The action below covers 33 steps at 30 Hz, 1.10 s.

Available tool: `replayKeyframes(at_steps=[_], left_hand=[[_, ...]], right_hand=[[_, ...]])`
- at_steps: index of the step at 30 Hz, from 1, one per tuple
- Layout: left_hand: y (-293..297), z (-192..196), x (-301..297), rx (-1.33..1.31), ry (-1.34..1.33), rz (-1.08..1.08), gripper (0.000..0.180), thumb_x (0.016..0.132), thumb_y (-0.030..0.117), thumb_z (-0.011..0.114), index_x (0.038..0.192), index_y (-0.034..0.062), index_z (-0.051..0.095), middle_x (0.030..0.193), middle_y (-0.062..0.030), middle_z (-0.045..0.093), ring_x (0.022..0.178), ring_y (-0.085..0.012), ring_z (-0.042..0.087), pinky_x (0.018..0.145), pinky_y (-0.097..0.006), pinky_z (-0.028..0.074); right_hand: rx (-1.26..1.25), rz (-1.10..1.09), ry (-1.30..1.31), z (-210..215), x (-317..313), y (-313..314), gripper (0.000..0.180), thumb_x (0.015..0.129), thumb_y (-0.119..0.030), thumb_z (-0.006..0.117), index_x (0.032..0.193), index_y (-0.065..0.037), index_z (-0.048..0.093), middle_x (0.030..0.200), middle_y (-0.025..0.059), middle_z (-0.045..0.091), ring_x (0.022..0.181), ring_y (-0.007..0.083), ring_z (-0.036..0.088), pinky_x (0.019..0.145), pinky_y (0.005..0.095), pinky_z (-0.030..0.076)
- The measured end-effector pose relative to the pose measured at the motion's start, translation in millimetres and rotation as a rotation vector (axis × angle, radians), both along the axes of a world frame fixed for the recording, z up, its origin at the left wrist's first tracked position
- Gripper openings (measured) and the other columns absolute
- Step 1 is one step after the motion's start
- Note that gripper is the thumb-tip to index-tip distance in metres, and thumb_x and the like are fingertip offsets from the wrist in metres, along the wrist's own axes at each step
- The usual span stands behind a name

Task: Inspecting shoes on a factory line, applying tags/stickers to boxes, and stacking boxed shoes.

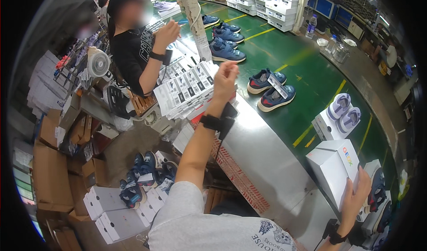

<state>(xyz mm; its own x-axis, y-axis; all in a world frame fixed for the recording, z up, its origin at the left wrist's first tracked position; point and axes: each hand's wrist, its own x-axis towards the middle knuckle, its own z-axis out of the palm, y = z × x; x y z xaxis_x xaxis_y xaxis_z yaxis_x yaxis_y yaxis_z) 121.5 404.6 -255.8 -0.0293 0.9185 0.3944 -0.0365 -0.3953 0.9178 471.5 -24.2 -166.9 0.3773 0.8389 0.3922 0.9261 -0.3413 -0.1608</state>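
My left hand is raised over the far end of the metal table, beside stacked printed label sheets. Its fingers are curled together, and I cannot make out anything in them. With my right hand I grip the near right side of a white shoe box. The box is closed and tilted at the edge of the green conveyor belt. Beyond it, a pair of lilac and white shoes stands on another white box. A pair of navy shoes with a paper tag lies farther up the belt.
More navy shoes line the belt near a worn post. A co-worker sits across the label sheets. White boxes and navy shoes stand low at my left. Bottles and a jug stand on the far ledge.
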Motion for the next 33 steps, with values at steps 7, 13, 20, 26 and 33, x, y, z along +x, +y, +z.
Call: replayKeyframes(at_steps=[7,13,20,26,33], left_hand=[[-3,17,-34,-0.480,-0.405,-0.400,0.032,0.099,0.013,0.066,0.127,0.0014,0.058,0.115,-0.0107,0.064,0.103,-0.0212,0.065,0.093,-0.032,0.055],[-20,-19,20,-0.503,-0.670,-0.451,0.031,0.099,0.011,0.065,0.126,-0.0004,0.056,0.116,-0.0146,0.063,0.107,-0.0239,0.063,0.098,-0.034,0.053],[-35,21,67,-0.437,-0.208,-0.634,0.032,0.098,0.016,0.069,0.122,-0.0012,0.056,0.107,-0.0123,0.064,0.102,-0.0217,0.065,0.093,-0.035,0.055],[-1,-5,51,-0.368,-0.647,-0.294,0.053,0.098,0.000,0.060,0.146,-0.0018,0.038,0.141,-0.0183,0.047,0.124,-0.0259,0.054,0.106,-0.037,0.049],[-7,6,39,-0.159,-0.370,-0.267,0.060,0.097,-0.003,0.056,0.153,0.0062,0.036,0.143,-0.0122,0.050,0.116,-0.0192,0.057,0.098,-0.032,0.050]], right_hand=[[0.044,0.007,0.020,2,3,0,0.047,0.092,-0.013,0.064,0.136,-0.002,0.055,0.132,0.0189,0.055,0.125,0.0361,0.050,0.110,0.0447,0.034],[0.065,0.039,0.051,9,-2,0,0.050,0.087,-0.012,0.070,0.135,-0.003,0.057,0.131,0.0174,0.056,0.123,0.0355,0.052,0.107,0.0441,0.037],[0.097,0.044,0.084,13,-5,-6,0.049,0.087,-0.014,0.071,0.133,-0.004,0.059,0.130,0.0156,0.058,0.121,0.0354,0.052,0.107,0.0440,0.037],[0.102,0.032,0.059,12,-3,-7,0.049,0.086,-0.014,0.071,0.133,-0.005,0.059,0.129,0.0150,0.058,0.120,0.0342,0.053,0.106,0.0440,0.036],[0.114,0.040,0.061,13,-1,-6,0.049,0.085,-0.012,0.071,0.133,-0.005,0.060,0.129,0.0145,0.059,0.119,0.0338,0.053,0.105,0.0430,0.036]])
